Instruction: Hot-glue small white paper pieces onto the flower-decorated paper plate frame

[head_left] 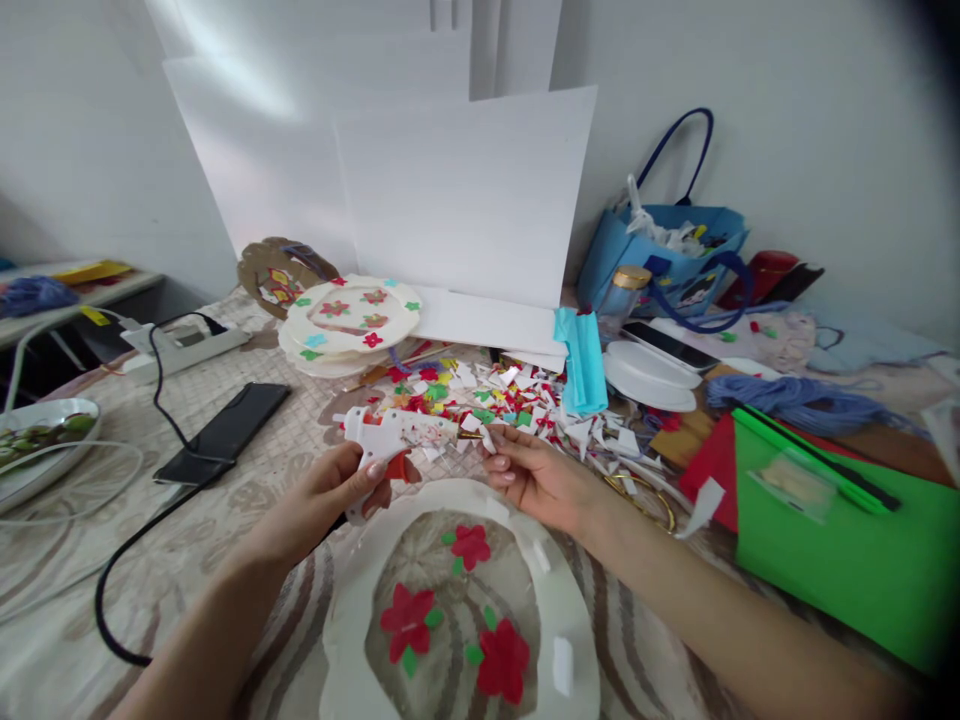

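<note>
Gripping an orange-triggered white plastic glue gun (384, 436), the left hand (352, 482) wrapped its fingers around the handle. The right hand (536, 480) pinched a small white piece (487, 439) between thumb and fingertips, just beside the brass-coloured nozzle (470, 435).

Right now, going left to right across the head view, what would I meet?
White dish, black device, glue gun, right hand's grip, white oval pieces, green sheet.
</note>
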Action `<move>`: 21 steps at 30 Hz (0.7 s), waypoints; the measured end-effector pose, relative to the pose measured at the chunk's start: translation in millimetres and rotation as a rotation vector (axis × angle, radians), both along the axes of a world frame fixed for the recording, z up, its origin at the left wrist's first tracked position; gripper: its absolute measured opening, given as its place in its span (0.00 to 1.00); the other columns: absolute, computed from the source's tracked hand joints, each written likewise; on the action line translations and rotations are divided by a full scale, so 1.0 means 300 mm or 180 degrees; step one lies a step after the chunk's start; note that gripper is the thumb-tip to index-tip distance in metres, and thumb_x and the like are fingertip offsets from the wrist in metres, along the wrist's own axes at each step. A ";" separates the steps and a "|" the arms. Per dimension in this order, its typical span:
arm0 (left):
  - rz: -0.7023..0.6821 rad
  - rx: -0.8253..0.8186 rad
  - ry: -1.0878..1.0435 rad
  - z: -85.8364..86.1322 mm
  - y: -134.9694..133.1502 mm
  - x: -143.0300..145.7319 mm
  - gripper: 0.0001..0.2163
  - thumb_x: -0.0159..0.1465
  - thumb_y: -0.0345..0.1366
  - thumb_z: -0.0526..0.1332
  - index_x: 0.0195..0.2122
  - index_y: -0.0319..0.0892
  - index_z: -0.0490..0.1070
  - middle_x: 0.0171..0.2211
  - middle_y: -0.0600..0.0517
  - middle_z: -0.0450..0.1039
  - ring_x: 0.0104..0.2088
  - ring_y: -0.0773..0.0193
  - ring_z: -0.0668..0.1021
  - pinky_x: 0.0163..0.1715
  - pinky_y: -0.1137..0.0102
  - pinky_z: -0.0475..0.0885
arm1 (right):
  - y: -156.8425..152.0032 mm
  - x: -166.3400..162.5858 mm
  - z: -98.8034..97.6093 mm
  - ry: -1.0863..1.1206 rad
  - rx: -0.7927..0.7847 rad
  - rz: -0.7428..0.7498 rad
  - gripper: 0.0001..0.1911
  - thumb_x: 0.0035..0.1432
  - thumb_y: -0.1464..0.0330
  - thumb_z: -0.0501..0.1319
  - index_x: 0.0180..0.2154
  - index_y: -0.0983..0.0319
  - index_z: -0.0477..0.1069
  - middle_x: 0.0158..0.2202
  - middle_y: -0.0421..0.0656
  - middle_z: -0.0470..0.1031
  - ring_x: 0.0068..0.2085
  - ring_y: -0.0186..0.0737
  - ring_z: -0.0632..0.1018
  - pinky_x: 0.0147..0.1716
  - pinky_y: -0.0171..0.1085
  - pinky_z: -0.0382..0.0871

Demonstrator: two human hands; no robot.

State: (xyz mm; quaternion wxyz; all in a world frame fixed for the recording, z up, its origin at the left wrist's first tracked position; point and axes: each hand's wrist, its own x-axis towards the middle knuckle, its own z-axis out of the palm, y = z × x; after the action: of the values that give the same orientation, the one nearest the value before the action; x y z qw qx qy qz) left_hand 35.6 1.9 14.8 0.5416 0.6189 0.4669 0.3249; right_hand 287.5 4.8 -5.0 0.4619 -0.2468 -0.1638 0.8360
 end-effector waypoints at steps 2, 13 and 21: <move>0.0022 0.0051 0.0112 0.002 0.000 0.000 0.18 0.58 0.51 0.59 0.22 0.42 0.60 0.19 0.54 0.67 0.23 0.68 0.66 0.24 0.72 0.59 | 0.002 0.000 -0.002 -0.0010 0.0004 -0.0039 0.14 0.39 0.77 0.73 0.30 0.65 0.71 0.24 0.38 0.69 0.24 0.25 0.67 0.21 0.25 0.60; 0.0004 0.0247 0.0391 -0.018 0.004 -0.022 0.19 0.58 0.52 0.58 0.22 0.42 0.60 0.20 0.54 0.67 0.23 0.69 0.66 0.22 0.73 0.58 | 0.012 0.002 -0.021 -0.0241 0.0167 -0.0141 0.14 0.42 0.74 0.72 0.32 0.64 0.72 0.24 0.37 0.67 0.24 0.25 0.66 0.21 0.26 0.59; -0.0110 0.0260 0.0435 -0.007 0.006 -0.018 0.18 0.60 0.50 0.57 0.23 0.41 0.65 0.22 0.52 0.68 0.23 0.68 0.66 0.23 0.72 0.59 | 0.009 0.003 -0.018 -0.0353 0.0185 -0.0186 0.16 0.39 0.73 0.74 0.32 0.64 0.73 0.23 0.36 0.66 0.24 0.25 0.66 0.21 0.25 0.59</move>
State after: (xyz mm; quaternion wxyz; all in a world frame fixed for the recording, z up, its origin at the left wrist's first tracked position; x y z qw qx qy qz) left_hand 30.2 3.8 12.7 0.4883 0.6692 0.4784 0.2913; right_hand 288.3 7.5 -10.5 0.4833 -0.2839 -0.2061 0.8021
